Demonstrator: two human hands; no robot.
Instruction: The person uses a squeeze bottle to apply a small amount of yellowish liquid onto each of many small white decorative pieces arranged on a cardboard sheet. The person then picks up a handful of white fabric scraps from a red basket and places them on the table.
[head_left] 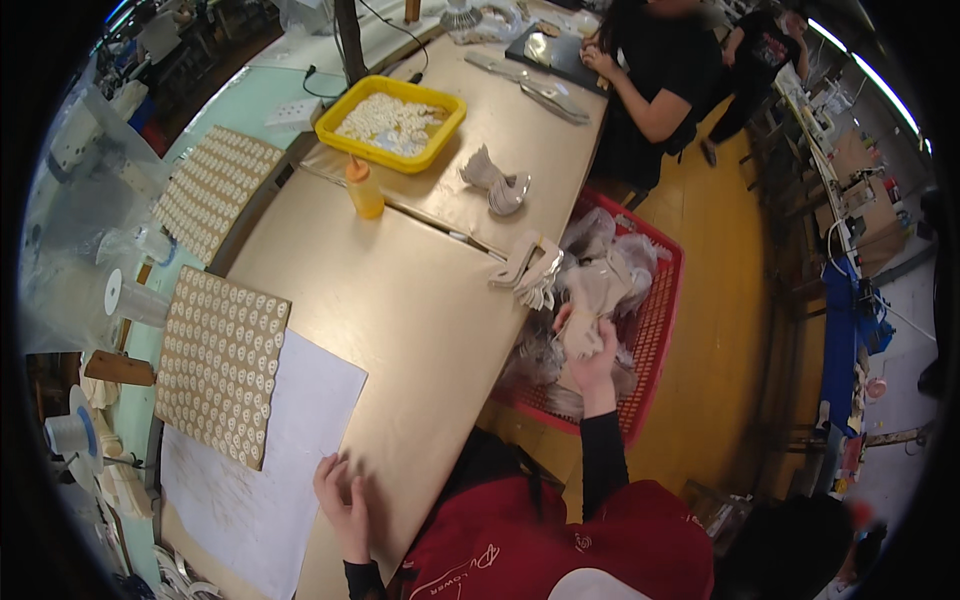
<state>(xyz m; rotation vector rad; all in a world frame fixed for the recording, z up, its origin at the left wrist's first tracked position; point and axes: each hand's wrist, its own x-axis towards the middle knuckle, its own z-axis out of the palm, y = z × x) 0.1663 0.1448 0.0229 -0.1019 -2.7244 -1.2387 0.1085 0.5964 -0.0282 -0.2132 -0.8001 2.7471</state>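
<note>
My right hand (593,360) is over the red plastic basket (662,325), its fingers closed around a bundle of beige cut pieces (583,330). Clear plastic bags (635,255) and more beige pieces fill the basket around it. My left hand (343,503) lies at the near edge of the table, fingers apart and holding nothing, beside a white paper sheet (320,385). Close to the basket, a stack of beige curved pieces (532,270) sits at the table's edge. Another beige bundle (497,182), pinched at its middle, lies farther back.
Two brown boards (222,360) with rows of small whitish pieces lie at the left. A yellow tray (440,140) of small white pieces stands behind a yellow bottle with an orange cap (364,188). Across the table, a person in black (655,90) works at a dark board (552,58).
</note>
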